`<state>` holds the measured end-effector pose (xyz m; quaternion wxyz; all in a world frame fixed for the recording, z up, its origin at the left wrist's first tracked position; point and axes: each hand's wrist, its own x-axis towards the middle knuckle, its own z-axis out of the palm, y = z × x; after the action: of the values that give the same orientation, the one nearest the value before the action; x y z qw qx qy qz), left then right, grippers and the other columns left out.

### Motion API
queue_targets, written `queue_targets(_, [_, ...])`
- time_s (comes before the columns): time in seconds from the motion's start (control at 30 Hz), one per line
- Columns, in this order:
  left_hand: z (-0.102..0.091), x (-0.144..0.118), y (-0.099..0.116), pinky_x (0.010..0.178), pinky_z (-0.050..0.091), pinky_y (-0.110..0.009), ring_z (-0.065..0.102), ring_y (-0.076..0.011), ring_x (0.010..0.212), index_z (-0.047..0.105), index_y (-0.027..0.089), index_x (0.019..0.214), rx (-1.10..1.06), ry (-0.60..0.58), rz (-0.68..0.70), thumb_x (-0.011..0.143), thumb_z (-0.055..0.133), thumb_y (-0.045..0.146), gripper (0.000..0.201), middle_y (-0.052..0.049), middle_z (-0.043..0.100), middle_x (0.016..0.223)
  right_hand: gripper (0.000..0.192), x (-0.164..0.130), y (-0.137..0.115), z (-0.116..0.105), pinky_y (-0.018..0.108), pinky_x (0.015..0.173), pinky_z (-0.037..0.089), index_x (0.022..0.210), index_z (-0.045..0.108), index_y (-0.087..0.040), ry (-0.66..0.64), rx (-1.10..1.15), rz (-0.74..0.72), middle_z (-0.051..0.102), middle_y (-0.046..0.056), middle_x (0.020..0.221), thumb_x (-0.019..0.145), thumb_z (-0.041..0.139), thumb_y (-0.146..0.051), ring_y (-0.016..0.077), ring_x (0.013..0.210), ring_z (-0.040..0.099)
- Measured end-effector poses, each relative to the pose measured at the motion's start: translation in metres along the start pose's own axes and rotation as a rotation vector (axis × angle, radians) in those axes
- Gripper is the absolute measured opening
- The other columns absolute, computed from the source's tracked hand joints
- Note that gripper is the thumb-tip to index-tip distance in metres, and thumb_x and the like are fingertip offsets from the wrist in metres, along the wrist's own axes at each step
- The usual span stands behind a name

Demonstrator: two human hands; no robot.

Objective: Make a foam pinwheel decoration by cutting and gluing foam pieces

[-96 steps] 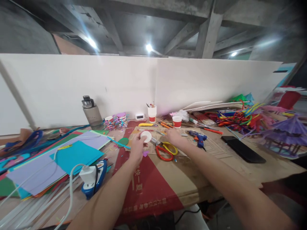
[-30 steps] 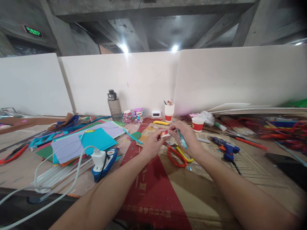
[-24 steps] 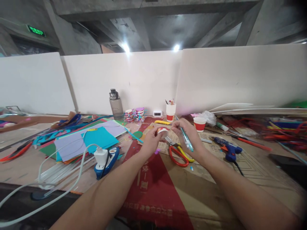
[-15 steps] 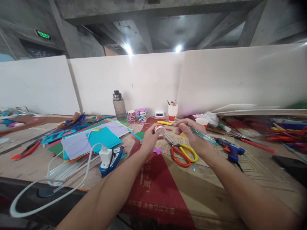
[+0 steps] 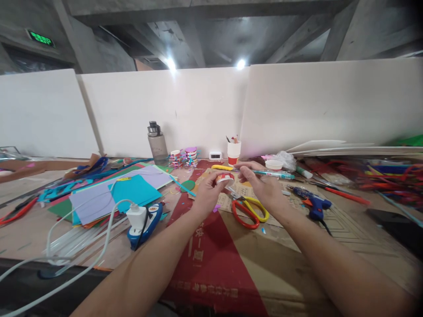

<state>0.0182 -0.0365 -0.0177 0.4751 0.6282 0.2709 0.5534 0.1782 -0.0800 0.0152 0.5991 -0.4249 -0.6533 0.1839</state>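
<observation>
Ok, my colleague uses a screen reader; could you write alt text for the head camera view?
A person's left hand holds a small red-and-white piece and the right hand a teal pen-like tool. Scissors lie on cardboard nearby, with coloured paper to the left and a blue glue gun to the right.

Wht panels [image 5: 198, 110], conc. ceiling [image 5: 231, 37]

We count one left hand [image 5: 208, 194], one right hand [image 5: 268, 192], one short cup piece [image 5: 225, 177], one turquoise pen [image 5: 280, 175], one pair of red-and-yellow scissors [image 5: 243, 199], one glue gun [image 5: 316, 208], one bottle [image 5: 158, 147], one clock [image 5: 216, 156], two strip-wrapped cups [image 5: 191, 157] and two other paper cups [image 5: 233, 154].
</observation>
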Motion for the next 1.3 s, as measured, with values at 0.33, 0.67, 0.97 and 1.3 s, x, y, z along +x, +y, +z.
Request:
queue_targets(0.33, [0.005,-0.003,0.003,0.06,0.059,-0.026,0.064,-0.0161,0.08,0.074,0.019,0.097,0.039,-0.002,0.07,0.08,0.069,0.028,0.02,-0.005,0.071,0.104,0.024,-0.004,0.001,0.005,0.03,0.068,0.05,0.087,0.058,-0.023,0.026,0.035,-0.035,0.064,0.001,0.077,0.091,0.058,-0.046,0.017,0.073,0.061])
queue_targets(0.67, [0.006,-0.004,0.005,0.061,0.059,-0.026,0.065,-0.0179,0.085,0.074,0.019,0.099,0.07,-0.003,0.102,0.081,0.069,0.025,0.02,-0.006,0.072,0.107,0.026,-0.005,0.006,0.007,0.03,0.067,0.045,0.083,0.058,-0.022,-0.02,0.012,-0.039,0.061,0.0,0.075,0.091,0.058,-0.047,0.0164,0.072,0.057])
queue_targets(0.97, [0.008,-0.005,0.003,0.06,0.059,-0.026,0.066,-0.0162,0.077,0.075,0.02,0.099,0.068,0.002,0.102,0.08,0.07,0.028,0.02,-0.005,0.073,0.103,0.02,-0.006,0.009,0.005,0.03,0.071,0.044,0.085,0.059,-0.022,-0.047,-0.034,-0.043,0.063,0.001,0.079,0.092,0.059,-0.041,0.0168,0.075,0.058])
queue_targets(1.3, [0.006,-0.004,-0.003,0.061,0.058,-0.025,0.066,-0.0163,0.082,0.075,0.022,0.101,0.12,-0.008,0.141,0.081,0.07,0.029,0.022,-0.004,0.073,0.106,0.016,-0.006,0.007,0.006,0.03,0.07,0.042,0.083,0.059,-0.021,-0.043,-0.061,-0.049,0.063,0.0,0.078,0.09,0.059,-0.036,0.0167,0.075,0.057])
